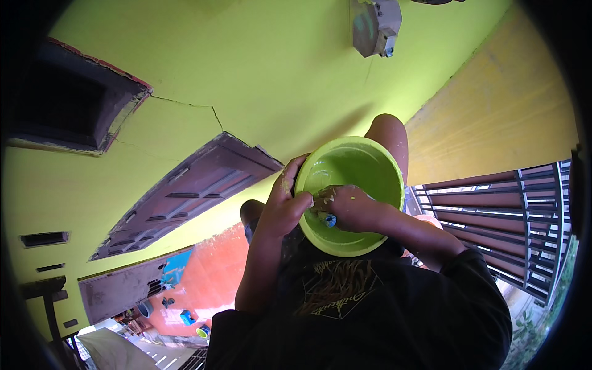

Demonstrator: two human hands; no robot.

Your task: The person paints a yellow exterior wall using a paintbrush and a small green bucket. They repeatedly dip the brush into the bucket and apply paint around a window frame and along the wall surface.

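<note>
A lime-green plastic basin (365, 171) stands between my knees and my dark T-shirt, tilted so that its inside shows. My left hand (292, 199) grips its left rim, with the thumb over the edge and the fingers outside. Inside the basin is my right hand (344, 206), closed around a small blue object (329, 220) whose end shows below the fist; what it is I cannot tell. Pale green paint-like smears mark both hands. The basin's inner wall looks wet near its upper left. My right fingertips are hidden against the left inner wall.
A lime-green wall (277, 69) with cracks rises ahead, holding a wooden door (203, 185) and a grey meter box (375, 27). A yellow wall (499, 101) and a metal railing (522, 222) are at right. An orange floor (212, 277) with several small items spreads at lower left.
</note>
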